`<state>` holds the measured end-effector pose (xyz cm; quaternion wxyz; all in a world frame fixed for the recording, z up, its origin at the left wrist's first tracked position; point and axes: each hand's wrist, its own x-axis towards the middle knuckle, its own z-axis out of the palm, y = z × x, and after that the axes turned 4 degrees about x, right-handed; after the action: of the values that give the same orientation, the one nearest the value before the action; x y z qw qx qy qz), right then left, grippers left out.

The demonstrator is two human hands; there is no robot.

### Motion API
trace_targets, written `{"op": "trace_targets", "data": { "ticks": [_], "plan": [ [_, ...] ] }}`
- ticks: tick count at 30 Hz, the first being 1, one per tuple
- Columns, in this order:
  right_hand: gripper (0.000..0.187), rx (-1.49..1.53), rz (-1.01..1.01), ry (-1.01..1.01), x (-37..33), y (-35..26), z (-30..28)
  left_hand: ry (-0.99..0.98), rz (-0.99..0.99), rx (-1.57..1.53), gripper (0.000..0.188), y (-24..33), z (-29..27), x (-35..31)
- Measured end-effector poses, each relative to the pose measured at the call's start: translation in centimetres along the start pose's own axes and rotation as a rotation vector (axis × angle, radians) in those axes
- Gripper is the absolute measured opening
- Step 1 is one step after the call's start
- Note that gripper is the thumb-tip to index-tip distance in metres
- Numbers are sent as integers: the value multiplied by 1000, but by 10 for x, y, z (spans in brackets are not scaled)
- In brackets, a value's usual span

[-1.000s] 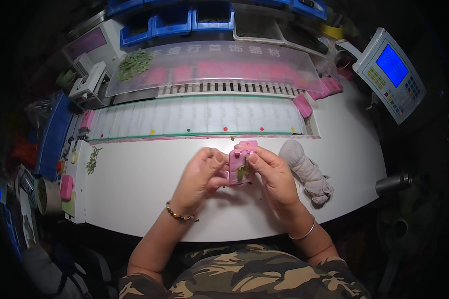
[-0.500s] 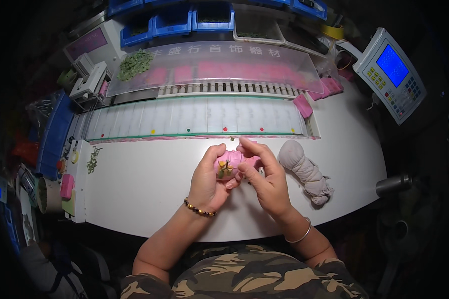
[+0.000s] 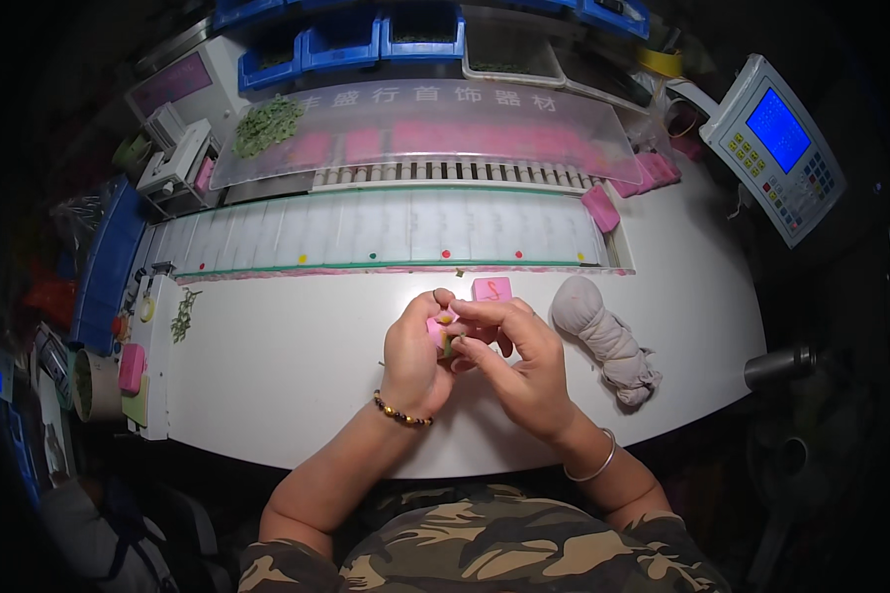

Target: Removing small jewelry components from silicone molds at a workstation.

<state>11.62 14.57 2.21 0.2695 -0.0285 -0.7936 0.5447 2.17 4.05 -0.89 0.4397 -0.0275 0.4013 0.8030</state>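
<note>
A pink block (image 3: 434, 333) sits gripped in the left hand (image 3: 411, 356) — the right hand (image 3: 530, 368) bends over it, grip unclear.

Right of the cloth (image 3: 608, 346) I see bare counter (image 3: 697, 336) where a hand could slide past. Left of it, the right hand (image 3: 524, 366) and left hand (image 3: 410, 361) bar the way, and a pink block (image 3: 492, 290) blocks its far-left side. Farther left, space opens again, up to a sprig (image 3: 183, 316).
</note>
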Motion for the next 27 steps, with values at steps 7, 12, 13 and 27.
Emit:
{"op": "trace_targets", "data": {
  "ticks": [7, 12, 13, 27],
  "plan": [
    [21, 292, 253, -87, 3, 1, -1, 107, 74, -4, 13, -2, 8, -4],
    [22, 245, 186, -132, 0, -2, -1, 143, 112, -106, 14, 8, 8, -2],
    [22, 192, 151, -165, 0, -4, -3, 135, 115, -139, 14, 13, 11, -4],
    [10, 542, 281, 151, 15, 14, -20, -255, 320, 533, 27, 16, 7, -17]
  ]
}}
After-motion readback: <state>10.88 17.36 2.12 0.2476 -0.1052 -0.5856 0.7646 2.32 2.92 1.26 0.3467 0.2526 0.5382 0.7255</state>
